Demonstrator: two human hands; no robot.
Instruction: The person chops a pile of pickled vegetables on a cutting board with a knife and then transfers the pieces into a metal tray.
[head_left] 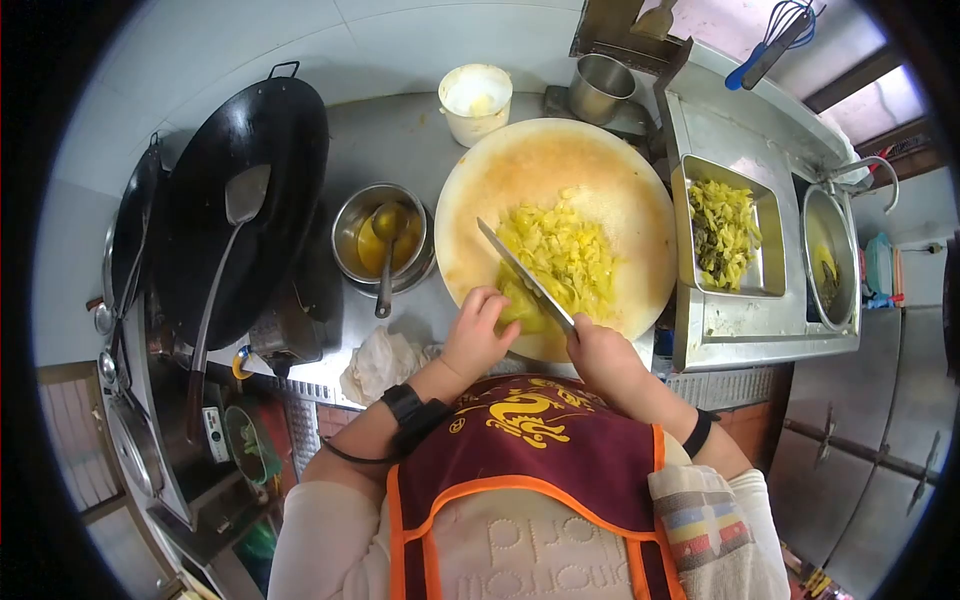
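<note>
A round cutting board carries a spread of chopped yellow-green vegetable. My right hand is closed round the handle of a knife, whose blade points up and to the left over the board. Beside the blade, my left hand presses with bent fingers on an uncut piece of the green vegetable at the board's near edge. The knife's edge lies along that piece; whether it touches is hard to tell.
Left of the board are a metal pot with a ladle, a crumpled cloth and a black wok with a spatula. A white tub and steel cup stand behind. A metal tray and sink bowl are right.
</note>
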